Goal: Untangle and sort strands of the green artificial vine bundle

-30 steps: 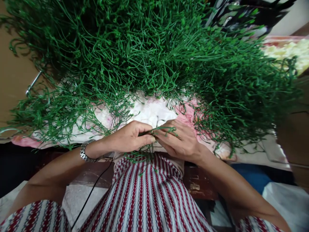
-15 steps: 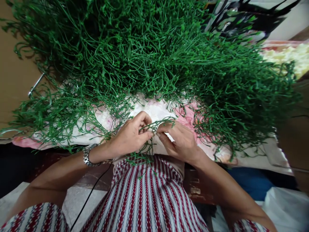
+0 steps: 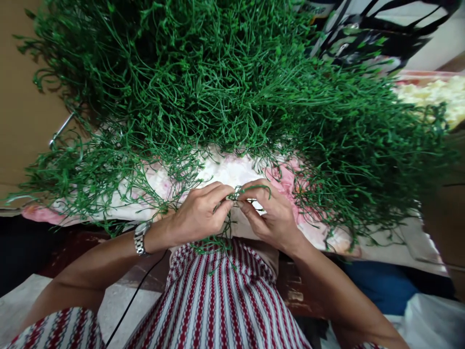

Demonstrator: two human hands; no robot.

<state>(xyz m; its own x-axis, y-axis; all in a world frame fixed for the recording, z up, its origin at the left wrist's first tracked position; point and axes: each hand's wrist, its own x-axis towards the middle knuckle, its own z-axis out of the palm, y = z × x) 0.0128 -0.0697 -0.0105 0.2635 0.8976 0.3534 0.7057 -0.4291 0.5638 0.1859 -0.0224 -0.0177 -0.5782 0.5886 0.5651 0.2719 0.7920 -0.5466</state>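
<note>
Thin green plastic-looking stems [image 3: 228,224] hang between my two hands, over the edge of a floral cloth [image 3: 232,169]. My left hand [image 3: 207,211] pinches them between thumb and forefinger, its other fingers curled. Close beside it, my right hand [image 3: 271,211] pinches the same stems at their upper part, with a green strand curving over its forefinger. The fingertips of both hands nearly touch. Exactly where the stems join is too small to tell. Beyond the hands lies a large heap of green sprigs [image 3: 218,87].
More sprigs [image 3: 83,174] spread over the cloth at the left, near a metal rod [image 3: 61,128]. A tray of pale yellow pieces [image 3: 450,92] stands at the right. A black bag [image 3: 385,39] is at the back right. Cardboard [image 3: 22,121] borders the left side.
My left hand's fingers have closed from a looser curl into a pinch near my right fingertips. The stems that stretched across above my fingers are now bunched between the hands.
</note>
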